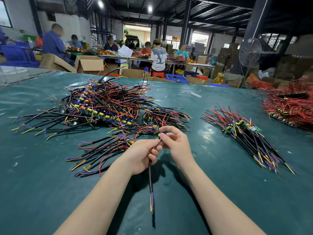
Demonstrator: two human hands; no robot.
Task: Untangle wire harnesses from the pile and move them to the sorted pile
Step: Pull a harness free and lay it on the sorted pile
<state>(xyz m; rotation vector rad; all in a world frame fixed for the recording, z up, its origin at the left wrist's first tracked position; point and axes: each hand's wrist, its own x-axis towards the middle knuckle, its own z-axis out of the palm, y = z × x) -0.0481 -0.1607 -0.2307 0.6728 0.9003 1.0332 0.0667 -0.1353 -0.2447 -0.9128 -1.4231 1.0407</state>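
Two ceiling lamps [100,4] at 11 and 12 o'clock glare against a dim, dark roof, and daylight washes out the doorway [137,33] at 12. The green table cover [211,192] is bright, with sheen at 3 o'clock. Soft shadows lie under the left hand [141,156], right hand [177,143] and dangling wire harness [150,180], falling toward 6. Distant workers [158,56] are blurred. The wide-angle frame bows outward at its edges.
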